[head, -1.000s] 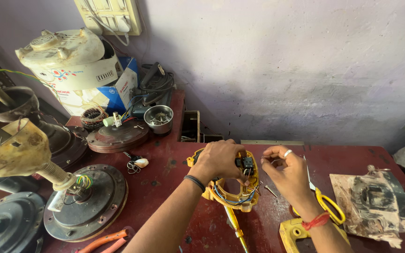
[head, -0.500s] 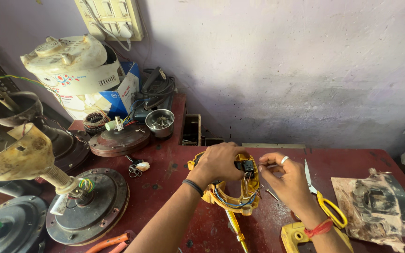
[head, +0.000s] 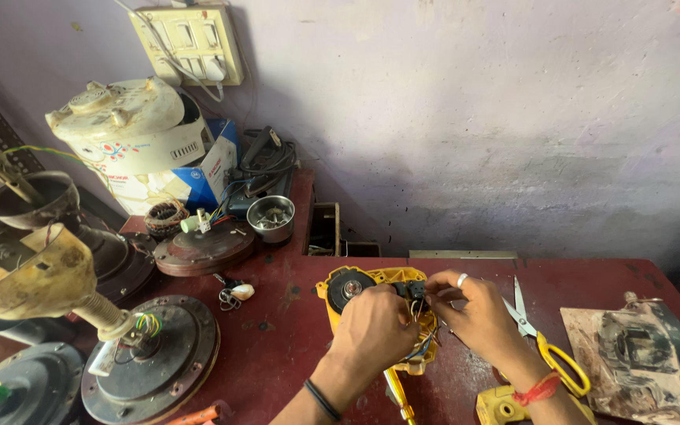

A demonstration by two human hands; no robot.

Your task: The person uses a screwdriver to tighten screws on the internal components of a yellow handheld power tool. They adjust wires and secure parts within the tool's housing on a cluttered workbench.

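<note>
An opened yellow power-tool housing [head: 356, 287] lies on the dark red table [head: 277, 346], its round motor part and coloured wires showing. My left hand [head: 373, 330] rests on top of it and grips its lower half. My right hand [head: 478, 315], with a ring and a red wrist thread, pinches wires at a small black part [head: 415, 290] on the housing's right side. A yellow-handled screwdriver [head: 397, 393] sticks out below the housing.
Yellow-handled scissors [head: 548, 346] lie right of my hand, a second yellow housing piece [head: 501, 405] at the front edge, a grimy metal part on paper [head: 639, 358] far right. Fan motors [head: 151, 354] and a cream fan cup [head: 37, 283] crowd the left; a steel bowl [head: 271, 218] stands behind.
The view shifted a little, lower and closer to the table. Both hands stay on the yellow housing; my right fingers have moved in closer to the black part.
</note>
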